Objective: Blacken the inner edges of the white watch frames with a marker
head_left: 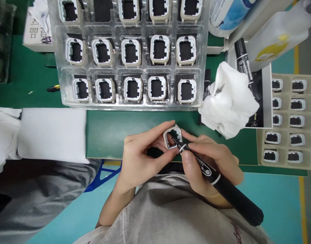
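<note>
small frame point(172, 136): smooth cream plastic, a bit shiny. marker point(218, 178): black plastic, glossy. clear tray point(131, 105): thin see-thru plastic, v shiny. crumpled wipe point(228, 98): soft white paper or cloth, can't tell which, wrinkly. white pad point(52, 134): matt, foam-like. green table top point(107, 128): smooth, matt. shirt point(170, 213): grey cloth.

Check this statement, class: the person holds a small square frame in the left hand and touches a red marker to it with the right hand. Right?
Not quite. The head view shows the marker is black, not red. The left hand does hold the small square frame, and the right hand touches the marker's tip to it.
</note>
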Demonstrator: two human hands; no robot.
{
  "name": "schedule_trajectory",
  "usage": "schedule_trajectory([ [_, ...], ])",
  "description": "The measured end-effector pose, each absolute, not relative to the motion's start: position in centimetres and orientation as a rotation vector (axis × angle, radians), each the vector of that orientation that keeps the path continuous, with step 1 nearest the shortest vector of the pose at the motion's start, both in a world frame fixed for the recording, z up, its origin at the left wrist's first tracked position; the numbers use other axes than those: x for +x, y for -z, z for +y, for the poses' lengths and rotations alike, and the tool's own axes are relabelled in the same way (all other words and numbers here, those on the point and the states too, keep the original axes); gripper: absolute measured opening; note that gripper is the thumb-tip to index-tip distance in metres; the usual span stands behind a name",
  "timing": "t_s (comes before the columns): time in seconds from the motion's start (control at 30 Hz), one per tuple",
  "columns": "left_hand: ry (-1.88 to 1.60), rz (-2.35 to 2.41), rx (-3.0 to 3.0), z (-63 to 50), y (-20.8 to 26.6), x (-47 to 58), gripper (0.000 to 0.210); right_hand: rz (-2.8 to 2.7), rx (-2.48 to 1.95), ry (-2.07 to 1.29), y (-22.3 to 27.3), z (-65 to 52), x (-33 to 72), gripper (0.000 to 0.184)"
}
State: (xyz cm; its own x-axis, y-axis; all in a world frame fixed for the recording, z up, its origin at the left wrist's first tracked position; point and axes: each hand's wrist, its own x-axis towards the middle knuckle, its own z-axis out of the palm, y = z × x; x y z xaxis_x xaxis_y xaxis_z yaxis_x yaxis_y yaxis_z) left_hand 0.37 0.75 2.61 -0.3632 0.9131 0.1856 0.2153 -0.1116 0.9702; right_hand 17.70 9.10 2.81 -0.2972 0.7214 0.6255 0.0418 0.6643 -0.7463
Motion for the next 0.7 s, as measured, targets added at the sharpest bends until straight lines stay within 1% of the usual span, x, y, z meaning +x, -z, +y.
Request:
schedule_trajectory([
  [0.2, -1.495, 1.627, 1.327, 0.6, -2.6, 0.6, 0.060, -1.758, -0.633, -0.717, -2.9, 9.2, 17.5, 0.026],
  [0.5, -1.486, 1.556, 1.241, 1.0, -2.9, 0.3, 0.059, -1.583, -0.723, -0.811, -1.6, 8.1, 17.0, 0.015],
  [0.7, -1.470, 1.588, 1.204, 1.0, -3.0, 0.4, 0.057, -1.586, -0.686, -0.760, -1.7, 8.4, 16.7, 0.015],
])
